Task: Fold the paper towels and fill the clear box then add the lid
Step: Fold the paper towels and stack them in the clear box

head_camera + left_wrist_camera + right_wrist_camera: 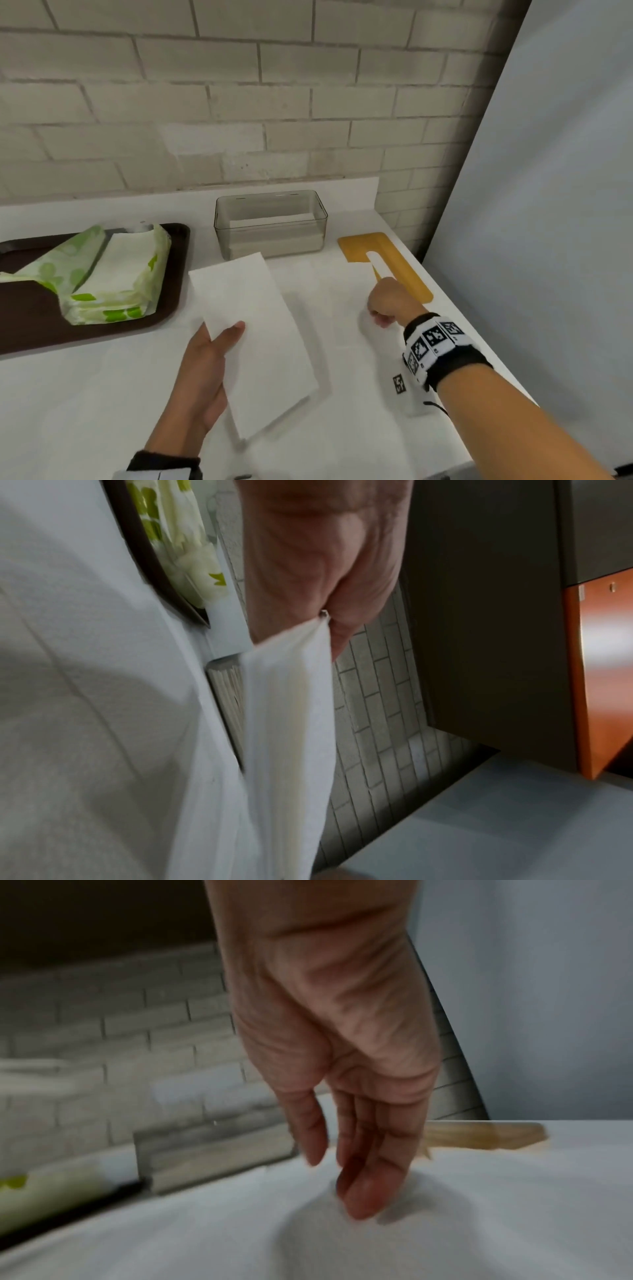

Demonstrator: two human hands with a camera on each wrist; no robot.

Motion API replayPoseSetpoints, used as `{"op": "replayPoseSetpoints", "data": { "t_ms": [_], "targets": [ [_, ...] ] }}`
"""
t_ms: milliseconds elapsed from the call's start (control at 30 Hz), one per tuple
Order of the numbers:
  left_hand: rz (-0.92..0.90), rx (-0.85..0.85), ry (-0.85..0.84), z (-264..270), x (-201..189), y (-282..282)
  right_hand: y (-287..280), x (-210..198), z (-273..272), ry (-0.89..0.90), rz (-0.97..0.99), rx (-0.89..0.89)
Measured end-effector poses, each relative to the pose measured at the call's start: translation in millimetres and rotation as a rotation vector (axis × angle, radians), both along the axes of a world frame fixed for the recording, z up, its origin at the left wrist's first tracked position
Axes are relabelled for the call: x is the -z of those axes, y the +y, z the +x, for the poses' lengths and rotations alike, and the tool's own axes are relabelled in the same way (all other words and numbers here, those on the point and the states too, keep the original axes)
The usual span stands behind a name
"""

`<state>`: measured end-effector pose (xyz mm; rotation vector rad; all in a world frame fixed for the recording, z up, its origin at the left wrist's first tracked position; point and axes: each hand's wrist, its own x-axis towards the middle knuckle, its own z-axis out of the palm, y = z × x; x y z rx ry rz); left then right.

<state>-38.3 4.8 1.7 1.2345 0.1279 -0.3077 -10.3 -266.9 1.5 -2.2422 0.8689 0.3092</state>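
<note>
White counter (102,394): tray (30,318), box (270,222), seemingly lid (394,263).

Right wrist: black band (445,349) carrying white square-patterned marker tags.
Left wrist: dark cuff (161,462), grey edge.

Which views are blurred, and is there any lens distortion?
Head view: sharp, wide-angle bend in the wall bricks; folded paper towel crisp. Left wrist view: moderate blur, towel edge smeared. Right wrist view: heaviest motion blur; right hand, clear box and yellow lid all soft.
</note>
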Motion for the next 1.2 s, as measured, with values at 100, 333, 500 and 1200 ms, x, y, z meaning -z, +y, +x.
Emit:
{"op": "replayPoseSetpoints", "data": {
  "t_ms": [100, 333, 500, 1200],
  "targets": [
    [-0.005, -0.017, -0.004, 1.3, 1.9, 5.1, -0.8, 8.7, 0.2, 0.114, -0.052, -0.078],
    [0.005, -0.025, 0.011, -2.0, 6.2, 9.3, 14.3, 20.3, 3.2, 0.048, -0.164, -0.147],
    [0.022, -0.013, 0.023, -3.8, 7.7, 7.9, 33.0, 26.7, 11.8, 0.178, -0.326, -0.133],
    [-0.034, -0.018, 0.136, 2.7, 4.9, 3.1, 52.3, -72.6, 10.7, -0.661, 0.435, -0.129]
  ]
}}
